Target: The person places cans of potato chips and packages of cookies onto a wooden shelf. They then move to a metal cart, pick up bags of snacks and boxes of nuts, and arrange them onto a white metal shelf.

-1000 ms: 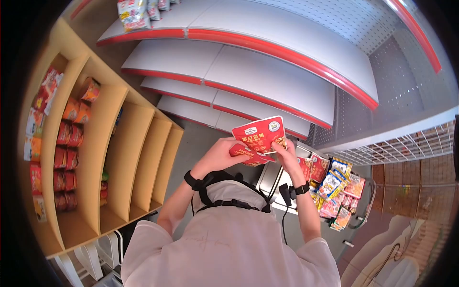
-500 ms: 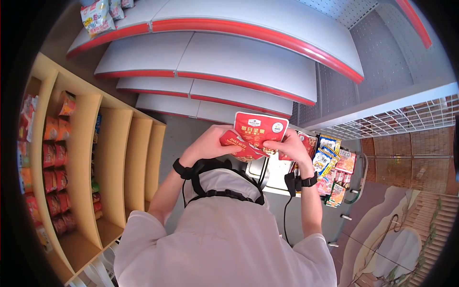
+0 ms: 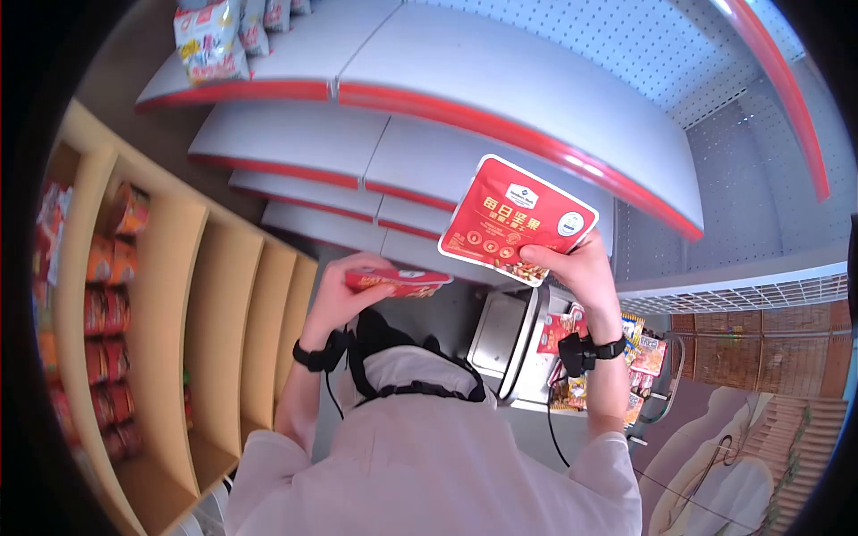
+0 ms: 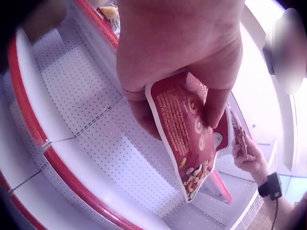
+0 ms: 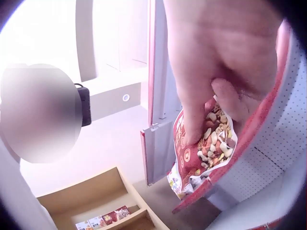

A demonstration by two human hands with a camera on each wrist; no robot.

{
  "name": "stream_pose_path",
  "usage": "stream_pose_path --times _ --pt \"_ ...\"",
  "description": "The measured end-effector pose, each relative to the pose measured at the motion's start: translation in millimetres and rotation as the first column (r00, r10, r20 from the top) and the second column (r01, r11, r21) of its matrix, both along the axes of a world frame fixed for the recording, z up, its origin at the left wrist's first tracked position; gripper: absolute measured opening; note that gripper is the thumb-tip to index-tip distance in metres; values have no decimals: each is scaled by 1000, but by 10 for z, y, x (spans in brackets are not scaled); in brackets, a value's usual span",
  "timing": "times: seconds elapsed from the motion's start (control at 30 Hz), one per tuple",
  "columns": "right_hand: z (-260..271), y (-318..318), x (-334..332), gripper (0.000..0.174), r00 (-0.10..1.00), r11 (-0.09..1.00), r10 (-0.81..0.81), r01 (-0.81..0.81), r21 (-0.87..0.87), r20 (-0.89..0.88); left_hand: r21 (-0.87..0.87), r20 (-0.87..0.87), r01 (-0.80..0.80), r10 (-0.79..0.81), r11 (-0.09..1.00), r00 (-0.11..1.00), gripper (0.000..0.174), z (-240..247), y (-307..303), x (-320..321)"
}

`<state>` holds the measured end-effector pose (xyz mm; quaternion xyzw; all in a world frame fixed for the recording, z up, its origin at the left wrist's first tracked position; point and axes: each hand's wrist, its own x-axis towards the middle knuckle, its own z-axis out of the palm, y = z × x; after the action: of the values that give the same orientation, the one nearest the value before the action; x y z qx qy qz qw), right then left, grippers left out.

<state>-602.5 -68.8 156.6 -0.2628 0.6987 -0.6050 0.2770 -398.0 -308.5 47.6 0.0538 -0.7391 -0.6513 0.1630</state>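
Observation:
In the head view my right hand (image 3: 583, 272) grips a red pouch of mixed nuts (image 3: 509, 214) by its lower right corner. The thumb lies across the printed front, which faces the head camera. This pouch is raised in front of the shelf edges. Lower and to the left, my left hand (image 3: 342, 299) pinches a second red nut pouch (image 3: 402, 282), held almost flat and seen edge-on. The left wrist view shows that pouch (image 4: 177, 127) between thumb and fingers. Nuts show on the front of the right-hand pouch (image 5: 215, 143) in the right wrist view.
Grey shelves (image 3: 483, 76) with red edges rise ahead, white snack bags (image 3: 210, 40) at their upper left. A wooden rack (image 3: 219, 322) with red and orange packs stands left. On the right, a cart (image 3: 500, 335) carries more red pouches (image 3: 559, 330) and several snack packs beside a white wire grid (image 3: 742, 290).
My hands have parted, each keeping one nut pouch. The right has risen toward the shelves and to the right; the left has moved left and lower. The view has shifted slightly.

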Motion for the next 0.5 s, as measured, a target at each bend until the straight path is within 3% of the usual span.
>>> stream_pose_path --times 0.03,0.1,0.13,0.37,0.5 --pt "88 -143 -22 40 999 996 -14 10 -84 -47 -1 17 -45 45 999 999 21 -29 -160 9" --pt "503 -386 -49 41 998 988 -62 64 140 -17 -12 21 -70 70 997 997 21 -114 -463 1" --pt "513 -549 -81 41 992 994 -97 100 38 -74 12 68 -93 92 996 993 21 -151 -610 25" --pt "1220 -1754 -427 32 963 987 35 8 158 -266 127 74 -53 44 990 996 20 -122 -1603 109" --pt "1336 -2456 -874 35 914 971 126 -33 238 -386 -51 42 -1 3 999 999 20 -167 -2038 196"
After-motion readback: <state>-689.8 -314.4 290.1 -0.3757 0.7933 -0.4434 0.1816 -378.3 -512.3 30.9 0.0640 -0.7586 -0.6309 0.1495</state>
